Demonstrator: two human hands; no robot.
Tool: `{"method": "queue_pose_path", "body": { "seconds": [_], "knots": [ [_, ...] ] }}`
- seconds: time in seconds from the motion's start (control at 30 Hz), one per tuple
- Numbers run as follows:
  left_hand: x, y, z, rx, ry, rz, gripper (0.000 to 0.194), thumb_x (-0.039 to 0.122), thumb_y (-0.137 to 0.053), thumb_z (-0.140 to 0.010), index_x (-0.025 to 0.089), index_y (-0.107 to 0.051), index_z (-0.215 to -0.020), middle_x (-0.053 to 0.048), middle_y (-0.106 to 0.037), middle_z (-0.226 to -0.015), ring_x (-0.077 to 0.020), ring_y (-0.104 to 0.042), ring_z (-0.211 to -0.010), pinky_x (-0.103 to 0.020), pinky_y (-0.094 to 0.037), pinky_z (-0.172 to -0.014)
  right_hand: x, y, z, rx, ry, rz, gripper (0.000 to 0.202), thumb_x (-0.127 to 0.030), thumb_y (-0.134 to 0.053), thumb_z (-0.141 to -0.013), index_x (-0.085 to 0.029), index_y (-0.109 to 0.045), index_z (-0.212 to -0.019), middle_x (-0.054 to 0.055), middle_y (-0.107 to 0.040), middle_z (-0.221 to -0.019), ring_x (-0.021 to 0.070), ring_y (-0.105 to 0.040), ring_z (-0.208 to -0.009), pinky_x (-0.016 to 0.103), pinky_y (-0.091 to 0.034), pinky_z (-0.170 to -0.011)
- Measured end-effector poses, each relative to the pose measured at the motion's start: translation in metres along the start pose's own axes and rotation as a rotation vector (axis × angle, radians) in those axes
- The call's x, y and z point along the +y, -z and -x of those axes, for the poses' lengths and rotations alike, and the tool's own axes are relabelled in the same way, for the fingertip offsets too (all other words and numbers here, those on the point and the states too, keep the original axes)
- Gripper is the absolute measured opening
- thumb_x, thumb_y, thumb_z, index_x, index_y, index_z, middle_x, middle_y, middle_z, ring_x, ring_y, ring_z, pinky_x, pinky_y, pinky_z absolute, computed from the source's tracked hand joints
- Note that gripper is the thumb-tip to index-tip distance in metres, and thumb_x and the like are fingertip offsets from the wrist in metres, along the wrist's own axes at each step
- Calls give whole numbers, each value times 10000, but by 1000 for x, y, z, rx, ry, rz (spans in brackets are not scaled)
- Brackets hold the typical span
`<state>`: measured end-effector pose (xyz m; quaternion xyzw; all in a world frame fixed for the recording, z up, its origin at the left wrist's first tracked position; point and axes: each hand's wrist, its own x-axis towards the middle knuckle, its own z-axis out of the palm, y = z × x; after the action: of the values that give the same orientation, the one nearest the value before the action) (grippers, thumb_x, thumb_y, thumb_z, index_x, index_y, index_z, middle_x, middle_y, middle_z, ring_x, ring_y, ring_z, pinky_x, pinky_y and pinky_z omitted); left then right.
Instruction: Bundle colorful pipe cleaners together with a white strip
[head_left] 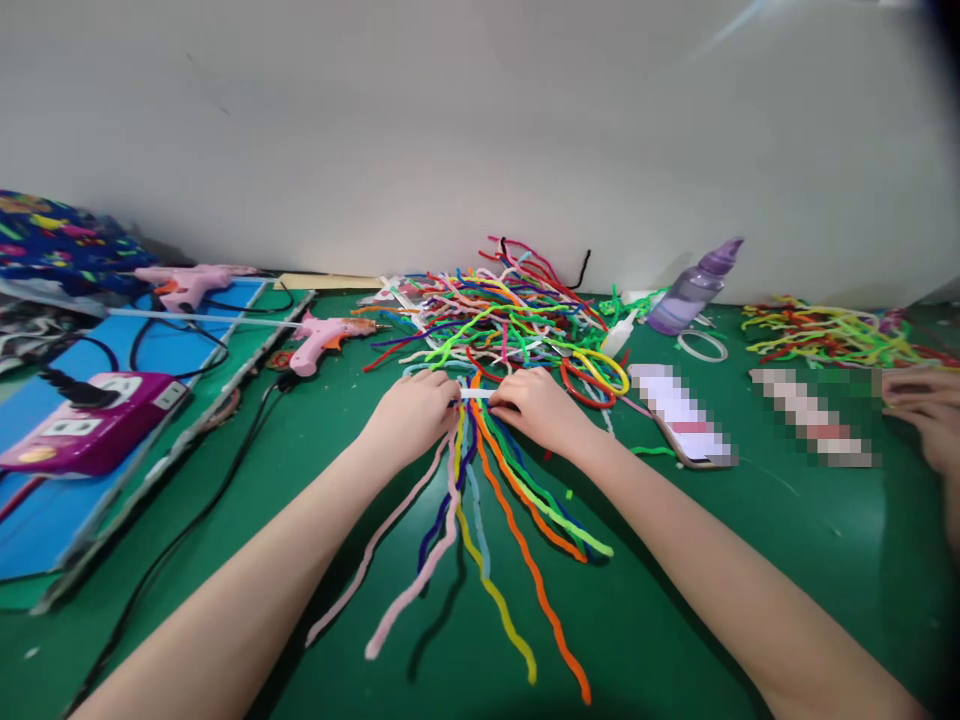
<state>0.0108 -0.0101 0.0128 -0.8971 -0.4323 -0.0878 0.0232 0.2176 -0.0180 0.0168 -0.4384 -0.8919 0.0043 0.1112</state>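
Note:
Between my two hands lies a short white strip (474, 393), low over the green table. My left hand (420, 412) pinches its left end, and my right hand (538, 408) closes on the right end; the fingertips partly cover it. Fuzzy pipe cleaners fan out from the strip toward me: pink (420, 590), yellow (491, 590), orange (536, 565), light green (559, 515), plus blue and purple ones. How they join the strip cannot be made out. Just behind my hands is a tangled pile of many-coloured pipe cleaners (517, 310).
Left: two pink glue guns, one nearer (322, 342) and one farther (187, 286), a purple power strip (97, 425), and a black cord (217, 510). Right: a small white bottle (619, 335), a purple bottle (688, 298), a phone (679, 415), more pipe cleaners (825, 332), another person's hand (930, 405).

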Motion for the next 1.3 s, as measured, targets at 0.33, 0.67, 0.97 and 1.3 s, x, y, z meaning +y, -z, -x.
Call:
{"method": "queue_pose_path", "body": {
  "seconds": [0.33,0.67,0.97,1.3],
  "knots": [
    [-6,-17,8,126,-9,109,155,264,-490,-867,176,-591,-946,-43,-614,-921,-185,-555,-894,-310,-447,-801,-1,-18,11,136,23,-56,154,-225,-490,-896,-155,-625,-871,61,-605,-871,169,-500,-884,298,-376,-796],
    [-10,-21,10,172,-74,78,180,284,-455,-904,184,-599,-942,-36,-613,-924,-161,-558,-881,-282,-452,-792,-3,-21,12,162,9,-39,160,-245,-489,-901,-168,-628,-885,47,-609,-885,170,-494,-916,311,-336,-812],
    [-18,-20,12,170,-166,-7,223,325,-417,-924,194,-598,-926,-20,-621,-910,-145,-566,-879,-250,-443,-746,0,-23,12,158,-1,-97,177,-331,-509,-895,-190,-615,-896,33,-621,-892,168,-510,-918,318,-296,-825],
    [-13,-14,10,179,-174,-126,181,206,-419,-898,173,-597,-905,-38,-615,-866,-163,-568,-840,-284,-440,-719,0,-19,12,160,26,-65,174,-310,-495,-903,-201,-631,-908,29,-639,-900,163,-528,-918,348,-249,-889]
  ]
}}
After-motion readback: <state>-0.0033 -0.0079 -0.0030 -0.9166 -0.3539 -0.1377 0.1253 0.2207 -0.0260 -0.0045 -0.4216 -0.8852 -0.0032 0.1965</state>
